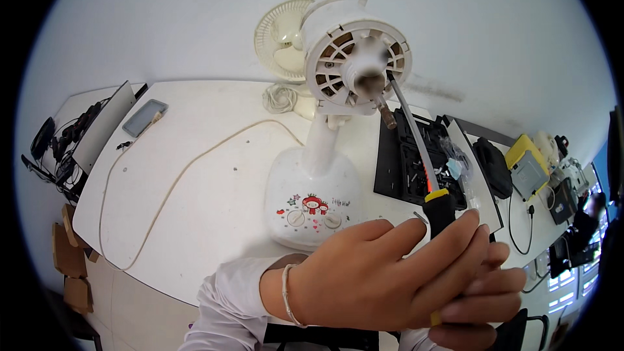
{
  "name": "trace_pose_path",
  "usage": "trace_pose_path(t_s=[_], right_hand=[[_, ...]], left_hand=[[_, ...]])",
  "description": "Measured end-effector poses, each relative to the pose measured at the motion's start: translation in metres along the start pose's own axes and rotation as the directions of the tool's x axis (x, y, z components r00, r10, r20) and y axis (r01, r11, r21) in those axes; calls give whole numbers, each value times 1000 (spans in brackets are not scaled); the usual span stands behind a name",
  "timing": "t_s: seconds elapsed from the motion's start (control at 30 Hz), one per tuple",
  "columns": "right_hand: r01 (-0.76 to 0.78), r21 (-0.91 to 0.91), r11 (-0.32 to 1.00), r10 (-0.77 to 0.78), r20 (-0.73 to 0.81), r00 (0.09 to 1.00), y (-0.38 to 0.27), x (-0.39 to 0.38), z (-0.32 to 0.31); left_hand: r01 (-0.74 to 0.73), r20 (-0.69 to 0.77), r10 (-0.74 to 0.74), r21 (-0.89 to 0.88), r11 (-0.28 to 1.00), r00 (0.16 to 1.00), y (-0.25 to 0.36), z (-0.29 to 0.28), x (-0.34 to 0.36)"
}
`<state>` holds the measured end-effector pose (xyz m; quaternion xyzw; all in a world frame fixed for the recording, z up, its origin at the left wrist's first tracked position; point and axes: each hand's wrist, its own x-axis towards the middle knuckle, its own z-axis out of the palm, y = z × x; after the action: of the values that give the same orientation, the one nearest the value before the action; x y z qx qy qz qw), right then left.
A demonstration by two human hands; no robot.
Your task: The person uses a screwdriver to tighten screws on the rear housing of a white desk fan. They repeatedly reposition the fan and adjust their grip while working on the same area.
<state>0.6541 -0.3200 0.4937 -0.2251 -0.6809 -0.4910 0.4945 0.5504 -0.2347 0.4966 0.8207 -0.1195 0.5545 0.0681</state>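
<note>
A long screwdriver (420,146) with a black and yellow handle slants up from my hands to the white fan motor housing (358,65). Its tip meets the round slotted front, right of the central shaft; whether it sits on a screw I cannot tell. My left hand (370,273), with a bracelet at the wrist, is closed round the handle. Partly hidden behind it, my right hand (484,302) wraps its fingers about the handle's lower end. The fan stands upright on its white base (313,205), which has two knobs and red cartoon figures. No blades or grille are on this housing.
Behind stands a small cream fan (284,39) with a coiled cord (280,99). A black tool case (416,156) lies open at right. On the white table (214,221), a cable (188,185) loops left near a grey tray (145,117). A yellow-grey case (528,166) stands farther right.
</note>
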Motion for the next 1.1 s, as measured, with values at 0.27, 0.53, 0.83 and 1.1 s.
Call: trace_pose_path(t_s=[0.27, 0.53, 0.83, 1.1], right_hand=[[-740, -174, 649, 761, 142, 633, -54, 27, -26], [-48, -249, 967, -20, -261, 965, -13, -19, -4], [-31, 64, 998, 11, 295, 956, -9, 7, -26], [-146, -208, 967, 140, -41, 989, -18, 2, -8]], left_hand=[[-25, -12, 25, -1, 1000, 1000, -1, 3, -1], [14, 66, -12, -29, 999, 998, 1, -9, 1], [-72, 7, 72, -8, 997, 997, -5, -2, 1], [-30, 87, 36, -70, 997, 996, -2, -7, 0]])
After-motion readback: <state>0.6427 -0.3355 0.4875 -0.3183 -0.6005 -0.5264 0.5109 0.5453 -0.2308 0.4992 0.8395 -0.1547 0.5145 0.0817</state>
